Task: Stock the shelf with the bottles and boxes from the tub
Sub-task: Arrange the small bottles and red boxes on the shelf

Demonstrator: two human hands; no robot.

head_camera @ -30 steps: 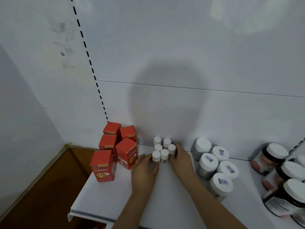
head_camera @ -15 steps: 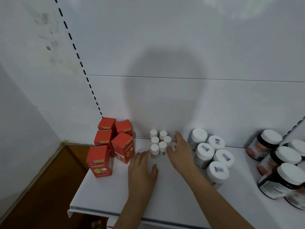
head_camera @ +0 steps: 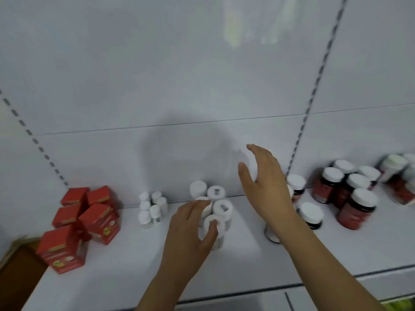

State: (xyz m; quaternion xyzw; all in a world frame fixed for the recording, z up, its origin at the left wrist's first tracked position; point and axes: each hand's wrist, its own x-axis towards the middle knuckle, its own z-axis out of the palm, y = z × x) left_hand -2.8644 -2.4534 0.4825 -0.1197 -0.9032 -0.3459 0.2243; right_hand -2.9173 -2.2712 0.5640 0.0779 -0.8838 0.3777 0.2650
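Note:
On the white shelf (head_camera: 125, 272) stand several red boxes (head_camera: 96, 218) at the left, then a cluster of small white-capped bottles (head_camera: 152, 209), then a cluster of larger white-capped bottles (head_camera: 221, 208). My left hand (head_camera: 188, 234) rests against this larger cluster, its fingertips on a middle bottle and its thumb on the cap of the front one. My right hand (head_camera: 265, 182) hovers above the shelf to the right of the cluster, fingers spread, holding nothing. Under my right forearm a pale bottle (head_camera: 271, 236) is partly hidden. The tub is out of view.
Dark red jars with white lids (head_camera: 350, 196) stand in a group at the right, more (head_camera: 395, 169) beyond them. One white-lidded jar (head_camera: 311, 213) stands alone near my right wrist. The shelf's front edge (head_camera: 247, 294) runs below my arms. Brown floor (head_camera: 18, 272) shows at lower left.
The view has swung to the right. Both hands have left the small bottles; my left hand now touches the larger white-capped bottles and my right hand has lifted off the shelf.

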